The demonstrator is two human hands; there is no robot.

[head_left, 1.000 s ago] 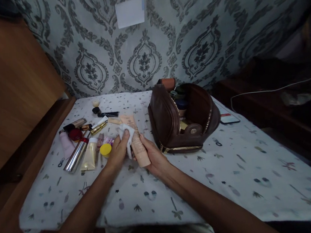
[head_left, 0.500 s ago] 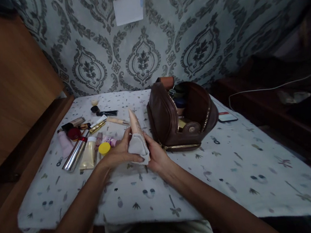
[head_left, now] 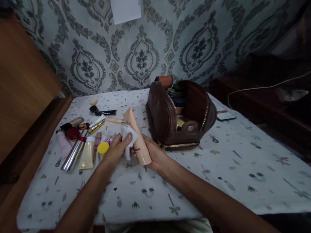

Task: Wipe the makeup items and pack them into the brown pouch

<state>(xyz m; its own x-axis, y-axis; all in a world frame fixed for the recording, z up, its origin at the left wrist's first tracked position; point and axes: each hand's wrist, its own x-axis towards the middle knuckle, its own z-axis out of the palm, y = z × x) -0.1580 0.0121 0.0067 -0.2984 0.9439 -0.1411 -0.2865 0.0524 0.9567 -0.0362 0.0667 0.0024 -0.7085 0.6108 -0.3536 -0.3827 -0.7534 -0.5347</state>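
My right hand (head_left: 156, 154) is closed around a peach cosmetic tube (head_left: 138, 141), which tilts with its capped end towards me. Pinched in my left hand (head_left: 117, 148) is a folded white cloth (head_left: 129, 138), held against the left side of the tube. Left of my hands lie several cosmetics: a yellow-capped jar (head_left: 103, 148), a cream tube (head_left: 87, 155), a silver bottle with a red band (head_left: 74, 156) and a gold tube (head_left: 96, 126). A brown leather bag (head_left: 160, 112) stands unzipped to the right, with items inside it.
A black makeup brush (head_left: 104, 112) and a small beige sponge (head_left: 93, 101) lie at the back left. Behind the bag's right side rests a phone (head_left: 226, 114). The patterned tablecloth (head_left: 181, 189) reaches the wall (head_left: 140, 39); a wooden panel (head_left: 5, 74) rises on the left.
The cloth has come off the tube's lower part and shifted up and left in my left hand. The tube's capped end now shows below my right fingers.
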